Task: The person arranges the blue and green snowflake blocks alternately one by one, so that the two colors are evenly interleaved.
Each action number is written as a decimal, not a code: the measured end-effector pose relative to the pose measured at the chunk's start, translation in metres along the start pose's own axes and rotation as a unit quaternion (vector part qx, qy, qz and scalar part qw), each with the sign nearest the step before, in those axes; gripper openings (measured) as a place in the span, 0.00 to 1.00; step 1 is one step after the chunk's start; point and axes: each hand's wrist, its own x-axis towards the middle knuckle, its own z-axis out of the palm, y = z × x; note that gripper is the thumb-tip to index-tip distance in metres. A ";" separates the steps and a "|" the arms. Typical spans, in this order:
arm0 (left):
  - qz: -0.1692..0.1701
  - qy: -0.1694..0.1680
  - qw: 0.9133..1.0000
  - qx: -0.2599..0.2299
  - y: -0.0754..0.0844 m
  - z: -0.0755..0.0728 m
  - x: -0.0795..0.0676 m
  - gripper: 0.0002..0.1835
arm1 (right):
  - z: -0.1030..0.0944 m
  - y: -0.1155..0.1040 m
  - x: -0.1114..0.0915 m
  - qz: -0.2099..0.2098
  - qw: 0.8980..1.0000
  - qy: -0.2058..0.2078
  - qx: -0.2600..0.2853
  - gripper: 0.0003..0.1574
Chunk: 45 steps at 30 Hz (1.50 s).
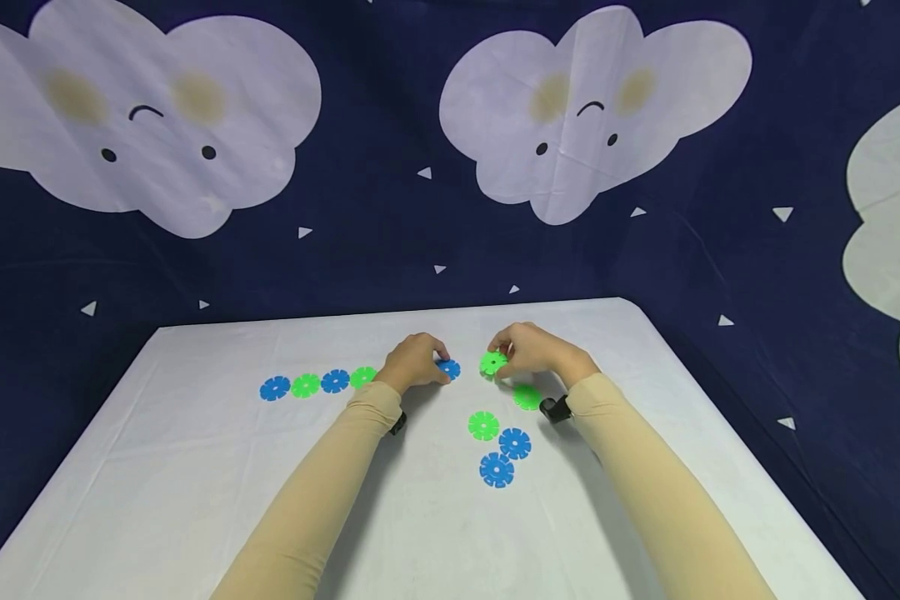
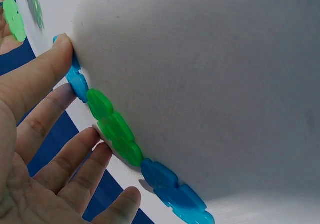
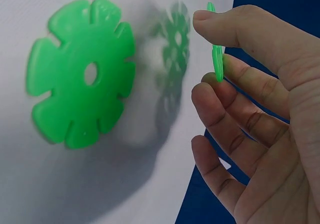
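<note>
My left hand (image 1: pixel 411 363) pinches a blue slotted flower disc (image 1: pixel 451 368) between thumb and index finger, down at the white table. In the left wrist view this blue disc (image 2: pixel 77 81) borders a green disc (image 2: pixel 120 134), followed by another blue one (image 2: pixel 176 191). To its right, my right hand (image 1: pixel 534 347) holds a green slotted disc (image 1: pixel 492 363) by its edge, thumb against fingers. The right wrist view shows that held disc (image 3: pixel 217 63) edge-on above the surface, its shadow beside it. Part of the row is hidden behind my left hand.
Leftward runs a row of alternating discs, from a blue disc (image 1: pixel 275 388) to a green disc (image 1: pixel 363 377). Loose pieces lie nearer: a green disc (image 1: pixel 527 397) below my right hand, another green disc (image 1: pixel 483 426), and two blue discs (image 1: pixel 497 470). A dark cloud-patterned cloth (image 1: pixel 375 267) hangs behind the table (image 1: pixel 195 467).
</note>
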 end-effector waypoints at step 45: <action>0.005 -0.002 1.000 0.002 0.001 -0.001 0.001 0.20 | 0.022 -0.012 0.031 -0.007 1.000 -0.005 -0.005 0.28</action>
